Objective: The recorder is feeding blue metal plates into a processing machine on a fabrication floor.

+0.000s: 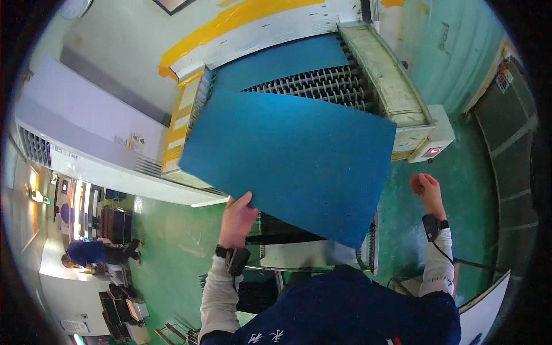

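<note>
Fingers (244, 200) hold blue sheet (293, 164); green floor (169, 230).

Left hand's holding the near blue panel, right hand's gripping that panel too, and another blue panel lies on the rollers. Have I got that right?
Not quite: the right hand is off the near blue panel, apart from it to the right, as the head view shows. The left hand does hold it, and another blue panel lies on the rollers.
</note>
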{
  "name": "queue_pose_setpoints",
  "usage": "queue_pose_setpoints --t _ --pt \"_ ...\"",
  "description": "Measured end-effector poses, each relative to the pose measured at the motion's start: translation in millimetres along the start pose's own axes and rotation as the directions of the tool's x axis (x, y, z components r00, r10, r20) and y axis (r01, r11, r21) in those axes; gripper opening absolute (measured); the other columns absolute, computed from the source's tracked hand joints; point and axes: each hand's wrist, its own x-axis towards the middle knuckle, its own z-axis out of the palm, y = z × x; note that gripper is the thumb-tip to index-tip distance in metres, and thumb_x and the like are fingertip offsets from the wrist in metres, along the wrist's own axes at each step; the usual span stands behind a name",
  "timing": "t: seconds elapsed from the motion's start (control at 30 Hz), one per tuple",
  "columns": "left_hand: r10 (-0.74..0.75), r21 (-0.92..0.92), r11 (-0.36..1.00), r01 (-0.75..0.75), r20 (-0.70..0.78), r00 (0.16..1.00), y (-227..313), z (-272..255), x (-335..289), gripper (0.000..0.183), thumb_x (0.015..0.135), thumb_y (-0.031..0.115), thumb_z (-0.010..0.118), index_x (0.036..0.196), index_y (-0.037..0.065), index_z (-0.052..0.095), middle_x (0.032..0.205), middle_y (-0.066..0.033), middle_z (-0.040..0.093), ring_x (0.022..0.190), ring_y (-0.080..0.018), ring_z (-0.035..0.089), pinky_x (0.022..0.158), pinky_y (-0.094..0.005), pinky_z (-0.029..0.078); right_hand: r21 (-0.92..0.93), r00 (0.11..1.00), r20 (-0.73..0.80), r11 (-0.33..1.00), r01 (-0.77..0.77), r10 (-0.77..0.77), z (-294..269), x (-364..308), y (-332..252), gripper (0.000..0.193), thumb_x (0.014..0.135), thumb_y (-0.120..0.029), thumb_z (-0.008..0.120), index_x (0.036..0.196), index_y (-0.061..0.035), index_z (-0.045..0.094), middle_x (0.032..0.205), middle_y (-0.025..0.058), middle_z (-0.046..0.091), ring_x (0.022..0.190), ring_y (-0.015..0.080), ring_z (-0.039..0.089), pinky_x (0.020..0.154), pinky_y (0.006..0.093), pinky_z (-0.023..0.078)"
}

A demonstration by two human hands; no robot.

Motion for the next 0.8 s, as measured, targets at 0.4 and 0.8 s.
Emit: queue_pose_setpoints --t 0.4,0.8 --pt "-0.089 -0.210 0.973 0.096 0.041 0.995 -44 31 112 0.014 0.098 0.018 0.057 0.099 0.005 0.059 0.102 -0.0035 0.064 0.088 -0.0151 0.059 0.078 -0.0293 0.051 0.196 0.985 -0.170 0.981 0.007 0.027 -82 49 66 0.018 0.094 -0.023 0.061 0.095 -0.0057 0.065 0.078 0.0033 0.064 0.061 0.0132 0.058 0.054 0.0274 0.046" --pt "-0.300 0.447 0.861 0.244 0.057 0.952 -7 64 144 0.044 0.097 0.042 0.057 0.111 0.001 0.057 0.101 -0.0109 0.065 0.089 -0.0203 0.060 0.079 -0.0308 0.050 0.458 0.904 -0.356 0.887 -0.052 0.237 -91 145 96 0.046 0.089 -0.048 0.065 0.112 -0.0088 0.060 0.102 0.0081 0.061 0.073 0.0212 0.062 0.057 0.0356 0.048"
